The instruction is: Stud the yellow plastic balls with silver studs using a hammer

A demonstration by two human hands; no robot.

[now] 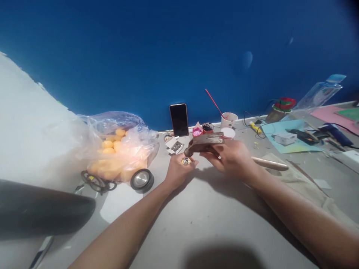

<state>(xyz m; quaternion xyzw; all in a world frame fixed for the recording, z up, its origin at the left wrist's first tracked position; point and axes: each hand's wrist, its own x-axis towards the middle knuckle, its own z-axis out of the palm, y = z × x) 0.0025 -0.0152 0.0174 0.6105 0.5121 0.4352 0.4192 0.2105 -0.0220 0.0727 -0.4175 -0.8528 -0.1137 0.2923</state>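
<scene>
Two hands over the table, both closed: left hand pinches a small round piece, right hand grips a hammer. I see its rounded end just beyond the piece, handle running right, slightly nearer; contact unclear.

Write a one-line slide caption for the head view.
Right hand holds a hammer beside a shiny piece in the left hand.

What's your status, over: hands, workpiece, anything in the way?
Left hand holding small round piece. Right hand gripping hammer. Left fingers close to hammer's round end; contact unclear. Over.
</scene>
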